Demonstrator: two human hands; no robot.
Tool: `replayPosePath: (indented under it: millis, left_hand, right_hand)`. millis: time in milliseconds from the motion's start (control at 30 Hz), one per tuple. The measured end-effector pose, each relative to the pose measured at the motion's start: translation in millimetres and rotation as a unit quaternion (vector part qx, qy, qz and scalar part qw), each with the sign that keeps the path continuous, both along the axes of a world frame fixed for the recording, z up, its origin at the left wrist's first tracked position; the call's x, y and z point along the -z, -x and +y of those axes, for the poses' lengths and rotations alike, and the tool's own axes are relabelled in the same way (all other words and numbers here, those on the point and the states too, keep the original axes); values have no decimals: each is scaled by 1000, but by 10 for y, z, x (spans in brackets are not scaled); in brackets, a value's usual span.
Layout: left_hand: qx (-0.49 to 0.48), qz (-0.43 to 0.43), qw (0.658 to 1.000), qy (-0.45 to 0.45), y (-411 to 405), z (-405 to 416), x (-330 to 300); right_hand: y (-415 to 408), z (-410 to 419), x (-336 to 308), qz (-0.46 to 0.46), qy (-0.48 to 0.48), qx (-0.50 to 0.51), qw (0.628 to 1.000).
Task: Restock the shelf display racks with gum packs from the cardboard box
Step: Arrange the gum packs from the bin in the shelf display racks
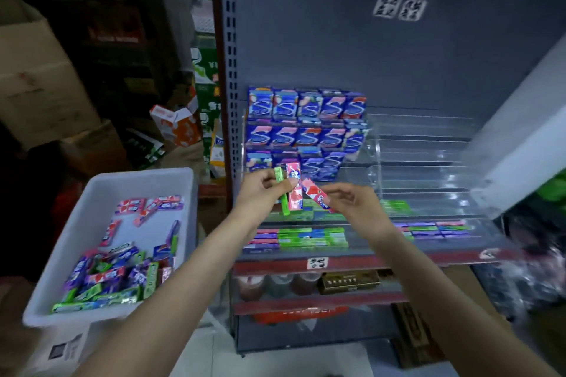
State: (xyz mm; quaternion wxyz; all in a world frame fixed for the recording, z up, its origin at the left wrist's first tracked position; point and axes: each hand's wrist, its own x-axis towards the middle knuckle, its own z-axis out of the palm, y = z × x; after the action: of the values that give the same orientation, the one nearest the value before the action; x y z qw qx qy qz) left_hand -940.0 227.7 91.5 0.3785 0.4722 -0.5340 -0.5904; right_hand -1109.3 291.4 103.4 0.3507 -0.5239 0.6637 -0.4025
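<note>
My left hand grips a small bunch of gum packs, a green one and a pink one, held upright in front of the shelf. My right hand pinches another pink pack, tilted and touching the bunch. Behind them stands a clear tiered display rack; its left side holds rows of blue gum boxes, its right tiers look bare. Flat green and purple packs lie on the lowest tiers. A white bin at left holds several loose packs.
Cardboard boxes and other cartons are stacked at the left back. Under the rack, a red-edged shelf carries jars and a gold box. A white wall edge rises at right. A box sits on the floor below.
</note>
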Motion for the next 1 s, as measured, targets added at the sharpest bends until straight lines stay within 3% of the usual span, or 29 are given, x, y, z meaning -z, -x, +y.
replayPosePath:
  millis: [167,433,800,1000]
  left_hand:
    - [-19,-5,1000,-10,999,100,27]
    - [-74,-34,996,-38,1971,166,226]
    - [-104,-82,990,-51,2130,266,247]
    - [-95,-74,991,-51,2236,266,254]
  right_hand:
    - [1171,81,84,51,0,19,999]
    - [2488,-97,471,249,11,21,968]
    - [2416,-310,919,383,25,-95,919]
    - [2555,-224,1000,369,-14,-49,928]
